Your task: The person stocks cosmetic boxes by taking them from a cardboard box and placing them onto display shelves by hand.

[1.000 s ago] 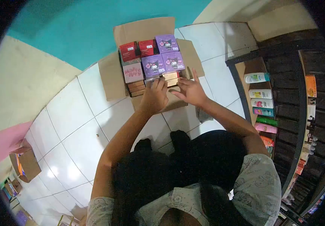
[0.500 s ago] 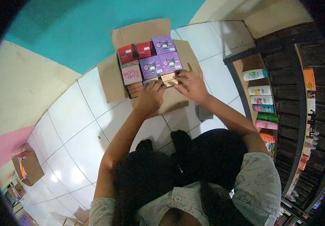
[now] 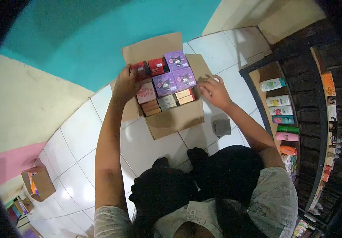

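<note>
An open cardboard carton (image 3: 175, 121) stands on the white tiled floor, packed with small boxes. Purple boxes (image 3: 165, 84) with a cartoon figure fill its right and middle part. Two red boxes (image 3: 156, 66) lie at the back left, a pink box (image 3: 146, 93) in front of them. Brown, grey and cream boxes (image 3: 185, 96) line the front. My left hand (image 3: 126, 84) is at the carton's left rear, its fingers over the left red box; whether it grips it is unclear. My right hand (image 3: 215, 92) is beside the right flap, fingers bent and apart, holding nothing visible.
A dark-framed shelf (image 3: 258, 93) with bottles (image 3: 280, 100) stands on the right. A small grey object (image 3: 221, 125) lies on the floor near the carton. Another cardboard box (image 3: 40, 183) is at the far left. A teal and cream wall (image 3: 99, 35) rises behind.
My left hand has moved from the front boxes to the left rear. My right hand has drawn back to the right from the cream boxes. The view has shifted slightly.
</note>
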A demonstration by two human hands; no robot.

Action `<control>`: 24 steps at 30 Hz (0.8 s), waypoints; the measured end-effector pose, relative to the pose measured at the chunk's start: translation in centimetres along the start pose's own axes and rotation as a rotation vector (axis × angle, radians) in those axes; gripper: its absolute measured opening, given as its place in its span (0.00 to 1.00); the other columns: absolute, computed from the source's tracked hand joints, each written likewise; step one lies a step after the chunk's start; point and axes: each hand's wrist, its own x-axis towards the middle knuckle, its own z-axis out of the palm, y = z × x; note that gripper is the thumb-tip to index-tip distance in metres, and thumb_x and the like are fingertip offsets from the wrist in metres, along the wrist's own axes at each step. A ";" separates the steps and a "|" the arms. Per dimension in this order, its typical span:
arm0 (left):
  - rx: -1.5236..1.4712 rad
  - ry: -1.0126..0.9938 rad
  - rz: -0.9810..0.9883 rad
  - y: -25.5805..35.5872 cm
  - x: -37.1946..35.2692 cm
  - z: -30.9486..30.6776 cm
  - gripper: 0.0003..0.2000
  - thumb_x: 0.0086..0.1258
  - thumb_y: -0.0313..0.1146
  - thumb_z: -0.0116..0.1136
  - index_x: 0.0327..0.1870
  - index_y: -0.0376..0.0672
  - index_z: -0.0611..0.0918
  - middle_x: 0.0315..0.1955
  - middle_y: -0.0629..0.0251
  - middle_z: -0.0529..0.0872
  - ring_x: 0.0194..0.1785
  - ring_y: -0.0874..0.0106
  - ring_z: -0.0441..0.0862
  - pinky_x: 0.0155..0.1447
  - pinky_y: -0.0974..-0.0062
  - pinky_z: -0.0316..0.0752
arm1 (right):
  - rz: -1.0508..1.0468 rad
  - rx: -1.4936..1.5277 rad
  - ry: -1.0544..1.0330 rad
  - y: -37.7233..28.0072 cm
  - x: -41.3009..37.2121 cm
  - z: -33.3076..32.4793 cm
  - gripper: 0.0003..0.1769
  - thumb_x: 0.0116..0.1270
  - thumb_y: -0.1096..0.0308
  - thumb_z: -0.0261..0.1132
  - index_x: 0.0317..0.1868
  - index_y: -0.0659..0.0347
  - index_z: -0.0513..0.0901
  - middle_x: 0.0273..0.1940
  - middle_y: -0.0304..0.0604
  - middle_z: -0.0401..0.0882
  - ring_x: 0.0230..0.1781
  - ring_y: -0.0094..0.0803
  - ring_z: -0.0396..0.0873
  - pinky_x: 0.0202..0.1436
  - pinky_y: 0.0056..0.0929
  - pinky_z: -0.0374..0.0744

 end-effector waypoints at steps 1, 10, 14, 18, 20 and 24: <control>-0.006 -0.006 -0.018 0.1 0.2 0.0 0.26 0.56 0.34 0.68 0.55 0.37 0.72 0.54 0.45 0.73 0.57 0.47 0.72 0.59 0.55 0.71 | -0.010 0.004 -0.024 0.0 -0.3 -0.2 0.09 0.65 0.67 0.61 0.45 0.55 0.82 0.44 0.39 0.80 0.51 0.35 0.76 0.66 0.46 0.62; -0.328 0.072 0.053 1.5 2.3 -2.2 0.26 0.45 0.18 0.68 0.47 0.39 0.71 0.47 0.53 0.73 0.54 0.55 0.73 0.60 0.64 0.73 | 0.072 0.041 -0.068 2.1 -2.7 -0.4 0.09 0.66 0.68 0.60 0.46 0.54 0.82 0.45 0.38 0.81 0.53 0.32 0.76 0.66 0.43 0.63; -0.326 0.063 0.130 2.5 4.3 0.2 0.27 0.44 0.22 0.69 0.50 0.40 0.74 0.49 0.52 0.74 0.55 0.54 0.74 0.59 0.62 0.74 | 0.064 0.031 -0.088 2.5 -3.1 -0.4 0.09 0.65 0.69 0.60 0.45 0.55 0.81 0.45 0.37 0.81 0.52 0.32 0.76 0.65 0.42 0.65; -0.218 0.048 0.099 4.3 5.2 1.0 0.26 0.44 0.26 0.68 0.50 0.42 0.79 0.49 0.51 0.75 0.52 0.53 0.76 0.57 0.60 0.75 | 0.060 0.058 -0.115 2.4 -2.7 -0.8 0.10 0.62 0.70 0.60 0.44 0.56 0.80 0.43 0.39 0.80 0.50 0.35 0.76 0.62 0.42 0.67; -0.206 0.040 0.071 4.6 5.3 1.1 0.26 0.45 0.27 0.68 0.51 0.42 0.79 0.49 0.51 0.75 0.52 0.53 0.77 0.56 0.60 0.75 | 0.049 0.083 -0.129 2.3 -2.8 -1.0 0.10 0.61 0.71 0.60 0.44 0.56 0.80 0.42 0.40 0.79 0.49 0.36 0.76 0.61 0.41 0.68; -0.175 0.035 0.086 4.1 5.2 1.4 0.26 0.45 0.28 0.68 0.51 0.42 0.79 0.49 0.52 0.75 0.53 0.53 0.77 0.56 0.59 0.75 | 0.022 0.054 -0.148 2.4 -2.9 -0.8 0.11 0.62 0.70 0.60 0.45 0.56 0.80 0.43 0.41 0.79 0.50 0.37 0.76 0.60 0.41 0.68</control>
